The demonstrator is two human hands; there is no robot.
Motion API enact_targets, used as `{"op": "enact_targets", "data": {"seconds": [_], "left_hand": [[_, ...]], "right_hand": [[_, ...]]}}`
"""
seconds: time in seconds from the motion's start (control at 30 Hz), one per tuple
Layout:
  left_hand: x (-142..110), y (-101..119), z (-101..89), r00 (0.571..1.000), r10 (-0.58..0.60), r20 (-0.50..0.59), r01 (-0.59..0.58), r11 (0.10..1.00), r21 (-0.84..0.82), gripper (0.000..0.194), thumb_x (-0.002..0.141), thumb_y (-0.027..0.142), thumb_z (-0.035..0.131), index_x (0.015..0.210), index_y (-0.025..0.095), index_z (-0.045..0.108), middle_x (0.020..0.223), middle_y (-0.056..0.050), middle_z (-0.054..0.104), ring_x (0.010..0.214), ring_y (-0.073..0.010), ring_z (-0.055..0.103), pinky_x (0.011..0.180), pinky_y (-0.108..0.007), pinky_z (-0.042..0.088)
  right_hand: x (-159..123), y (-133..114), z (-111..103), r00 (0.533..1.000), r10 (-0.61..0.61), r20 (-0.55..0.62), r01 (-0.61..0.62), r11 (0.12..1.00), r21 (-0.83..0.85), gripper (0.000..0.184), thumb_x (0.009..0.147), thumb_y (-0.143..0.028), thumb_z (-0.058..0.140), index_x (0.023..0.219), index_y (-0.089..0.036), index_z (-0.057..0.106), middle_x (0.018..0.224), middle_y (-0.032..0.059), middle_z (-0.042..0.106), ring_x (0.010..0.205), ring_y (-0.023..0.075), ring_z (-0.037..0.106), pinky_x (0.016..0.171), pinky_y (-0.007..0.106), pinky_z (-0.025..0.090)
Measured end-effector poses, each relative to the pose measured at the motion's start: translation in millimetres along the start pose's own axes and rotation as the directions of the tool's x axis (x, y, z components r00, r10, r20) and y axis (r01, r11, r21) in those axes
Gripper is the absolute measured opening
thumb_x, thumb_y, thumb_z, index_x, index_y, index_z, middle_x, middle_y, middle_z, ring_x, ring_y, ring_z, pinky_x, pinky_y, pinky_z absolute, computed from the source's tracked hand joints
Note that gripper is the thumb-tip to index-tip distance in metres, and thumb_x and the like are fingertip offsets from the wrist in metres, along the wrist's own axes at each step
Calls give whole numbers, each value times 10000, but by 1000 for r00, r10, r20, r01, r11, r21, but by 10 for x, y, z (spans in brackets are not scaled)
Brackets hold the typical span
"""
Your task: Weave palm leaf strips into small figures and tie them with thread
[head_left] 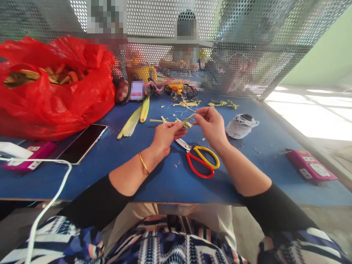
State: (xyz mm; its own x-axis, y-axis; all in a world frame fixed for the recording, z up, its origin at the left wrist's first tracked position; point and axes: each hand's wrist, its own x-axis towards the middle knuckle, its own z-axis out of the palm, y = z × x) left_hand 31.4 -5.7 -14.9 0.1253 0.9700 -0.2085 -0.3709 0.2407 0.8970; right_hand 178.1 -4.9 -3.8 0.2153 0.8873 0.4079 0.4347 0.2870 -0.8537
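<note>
My left hand [167,136], with a gold bangle on its wrist, pinches a small green piece of leaf [187,120] between thumb and fingers. Close to the leaf's tip, my right hand [210,123] has its thumb and forefinger pressed together; what they hold, if anything, is too fine to make out. Scissors [202,157] with one red and one yellow handle lie below the hands, the blade tips hidden by the left hand. Beyond the hands are pale leaf scraps [184,104]. Two larger yellow-green husk leaves [132,123] lie to the left.
A red plastic bag [90,88] full of husks stands at the left, beside a phone [82,145] and a white cable [64,179]. On the right are a plastic-wrapped dark spool [242,126] and a purple packet [310,165]. A perforated metal screen [233,55] closes the blue table's back; people sit beyond.
</note>
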Motion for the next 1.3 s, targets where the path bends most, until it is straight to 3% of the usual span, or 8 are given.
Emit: {"op": "enact_targets", "data": {"seconds": [0.07, 0.17, 0.27, 0.4, 0.63, 0.8, 1.03, 1.3], "left_hand": [[12, 26, -3, 1000, 1, -24, -2, 1000, -27, 130, 794, 157, 717, 669, 133, 689, 625, -32, 696, 605, -125, 673, 740, -289, 551], [28, 68, -15, 999, -19, -51, 15, 997, -79, 138, 813, 134, 687, 675, 131, 683, 642, -29, 702, 598, -112, 669, 712, -265, 547], [38, 96, -32, 998, -39, -40, 33, 990, -138, 144, 826, 122, 666, 683, 128, 684, 655, -29, 709, 596, -103, 667, 689, -248, 542], [42, 114, -51, 998, -50, -36, 43, 982, -184, 136, 825, 125, 666, 689, 132, 680, 646, -22, 703, 590, -96, 659, 669, -234, 531], [52, 174, -61, 998, -53, -35, 42, 967, -251, 140, 851, 127, 645, 713, 132, 671, 664, -18, 700, 604, -91, 664, 629, -204, 511], [44, 197, -52, 998, -67, -1, 64, 959, -277, 160, 859, 98, 638, 704, 133, 659, 657, -21, 697, 614, -94, 671, 629, -197, 508], [7, 197, -38, 998, -59, 4, 58, 973, -223, 167, 865, 120, 639, 703, 137, 677, 662, -19, 701, 559, -90, 645, 576, -203, 485], [-2, 158, -32, 994, -101, 30, 104, 981, -162, 105, 828, 113, 672, 732, 137, 707, 679, -33, 718, 577, -107, 664, 591, -212, 504]], "right_hand": [[-62, -73, -174, 980, -44, 192, 111, 930, -350, 120, 752, -244, 646, 848, -211, 583, 674, -17, 608, 625, 151, 575, 625, 294, 414], [-357, -157, -382, 829, 189, 526, 297, 647, -702, 132, 745, -278, 678, 828, -195, 617, 684, 36, 639, 633, 200, 595, 581, 305, 375], [-695, -194, -414, 778, 223, 587, 406, 535, -741, 396, 767, -148, 570, 1162, -142, 605, 997, 138, 683, 838, 251, 664, 670, 321, 437], [-836, -251, -308, 746, 313, 588, 418, 467, -779, 593, 752, -55, 479, 1342, -102, 517, 1055, 182, 673, 882, 280, 679, 709, 345, 449], [-797, -236, -630, 737, 403, 543, 130, 704, -699, 408, 813, -276, 542, 1203, -199, 635, 802, 60, 712, 693, 213, 632, 624, 305, 426], [-855, -118, -934, 870, 267, 414, -181, 955, -234, 520, 763, -495, 628, 1178, -183, 607, 748, 16, 620, 563, 134, 516, 500, 256, 435], [-769, -224, -732, 904, 207, 375, -95, 951, -294, 727, 631, -583, 743, 1227, -210, 559, 838, 14, 599, 688, 178, 553, 653, 329, 509], [-750, -193, -615, 937, 105, 334, 79, 866, -494, 558, 735, -543, 674, 1184, -216, 616, 911, 39, 635, 686, 173, 551, 639, 306, 483]]}}
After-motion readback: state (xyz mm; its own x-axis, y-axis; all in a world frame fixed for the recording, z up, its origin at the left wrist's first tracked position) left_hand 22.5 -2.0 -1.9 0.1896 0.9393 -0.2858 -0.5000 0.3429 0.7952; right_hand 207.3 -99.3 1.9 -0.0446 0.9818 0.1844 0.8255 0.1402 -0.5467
